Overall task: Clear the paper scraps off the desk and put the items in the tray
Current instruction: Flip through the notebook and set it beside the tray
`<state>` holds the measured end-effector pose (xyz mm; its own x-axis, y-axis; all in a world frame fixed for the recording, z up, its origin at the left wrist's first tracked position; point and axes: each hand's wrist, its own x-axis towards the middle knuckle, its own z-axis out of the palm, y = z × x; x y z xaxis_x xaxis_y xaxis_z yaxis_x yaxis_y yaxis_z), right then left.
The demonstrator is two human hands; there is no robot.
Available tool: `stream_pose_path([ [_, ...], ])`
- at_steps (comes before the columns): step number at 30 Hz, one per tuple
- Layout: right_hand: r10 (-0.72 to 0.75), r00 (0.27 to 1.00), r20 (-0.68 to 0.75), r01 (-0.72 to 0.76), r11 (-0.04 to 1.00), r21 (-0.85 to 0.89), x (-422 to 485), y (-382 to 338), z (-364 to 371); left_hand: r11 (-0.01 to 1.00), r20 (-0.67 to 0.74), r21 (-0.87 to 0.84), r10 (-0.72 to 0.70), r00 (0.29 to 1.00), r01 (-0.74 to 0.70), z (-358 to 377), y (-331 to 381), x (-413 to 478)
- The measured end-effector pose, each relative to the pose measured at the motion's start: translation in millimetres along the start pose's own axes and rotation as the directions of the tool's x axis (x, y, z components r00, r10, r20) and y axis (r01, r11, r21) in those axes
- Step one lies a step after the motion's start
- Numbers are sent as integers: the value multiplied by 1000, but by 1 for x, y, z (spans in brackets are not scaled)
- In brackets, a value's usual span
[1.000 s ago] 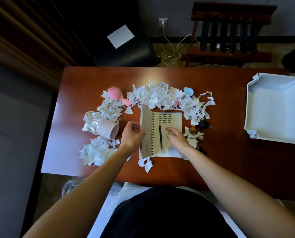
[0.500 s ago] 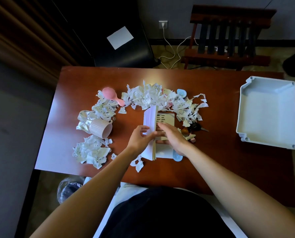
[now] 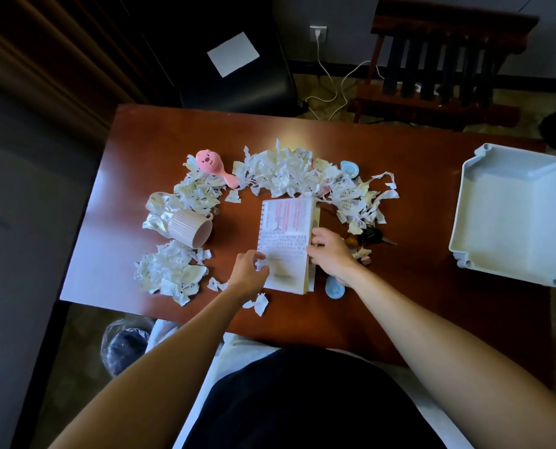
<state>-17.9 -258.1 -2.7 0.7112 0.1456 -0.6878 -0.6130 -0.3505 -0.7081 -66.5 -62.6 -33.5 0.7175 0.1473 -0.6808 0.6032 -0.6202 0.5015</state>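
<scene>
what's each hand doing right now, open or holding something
left hand: fingers curled at the left edge of the notebook; cannot tell whether it grips it.
right hand: holding the notebook by its right edge.

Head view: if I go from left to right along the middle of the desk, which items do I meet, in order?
ribbed mug → notebook → dark keys → white tray

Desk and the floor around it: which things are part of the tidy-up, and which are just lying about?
Part of the job: paper scraps, notebook, mug, pink toy, keys, tray, desk.
Just lying about: white sheet on the black chair, charger cable, wooden rack.
</scene>
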Motion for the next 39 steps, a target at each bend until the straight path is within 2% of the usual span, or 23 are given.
stream_pose_path([
  [4, 2, 1000, -19, -2, 1000, -10, 6, 1, 5, 1000, -25, 30, 1, 1000, 0, 1, -20, -8],
  [11, 7, 998, -65, -10, 999, -37, 15, 6, 12, 965, -37, 219, 155, 987, -144, 0, -43, -23],
  [20, 17, 998, -67, -18, 1000, -5, 24, 11, 17, 894, -9, 332, 323, 946, -302, 7, -64, -39],
  [32, 31, 996, -79, -28, 999, 37, 28, 14, 21, 842, 130, 447, 273, 953, -302, 11, -81, -48],
  [39, 20, 996, -83, -18, 1000, 26, 25, 11, 22, 688, 190, 629, 315, 930, -361, 3, -92, -49],
])
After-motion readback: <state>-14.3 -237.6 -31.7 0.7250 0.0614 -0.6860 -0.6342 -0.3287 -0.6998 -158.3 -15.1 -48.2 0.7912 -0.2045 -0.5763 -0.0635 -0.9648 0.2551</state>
